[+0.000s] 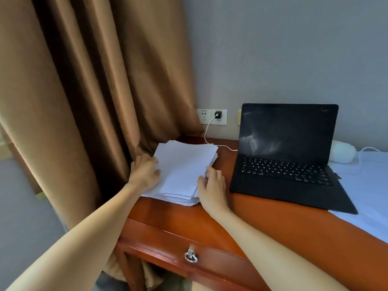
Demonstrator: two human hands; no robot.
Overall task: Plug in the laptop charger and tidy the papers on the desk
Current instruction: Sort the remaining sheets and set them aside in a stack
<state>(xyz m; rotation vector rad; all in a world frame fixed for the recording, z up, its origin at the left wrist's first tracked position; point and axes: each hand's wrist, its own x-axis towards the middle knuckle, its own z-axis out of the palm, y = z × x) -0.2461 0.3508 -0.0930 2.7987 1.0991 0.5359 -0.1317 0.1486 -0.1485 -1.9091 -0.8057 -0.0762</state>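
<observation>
A thick stack of white papers (182,171) lies at the left end of the wooden desk (262,219). My left hand (146,171) rests against the stack's left edge with the fingers on top. My right hand (212,185) presses the stack's right edge, fingers against the sheets. An open black laptop (289,156) with a dark screen stands to the right. A black charger plug (218,114) sits in the wall socket (212,117), and its white cable (210,141) runs down to the laptop's left side.
A brown curtain (94,91) hangs close against the desk's left end. A white cloth (369,185) covers the desk's right part, with a white object (342,152) and cord behind the laptop. A drawer with a metal ring pull (191,256) faces me.
</observation>
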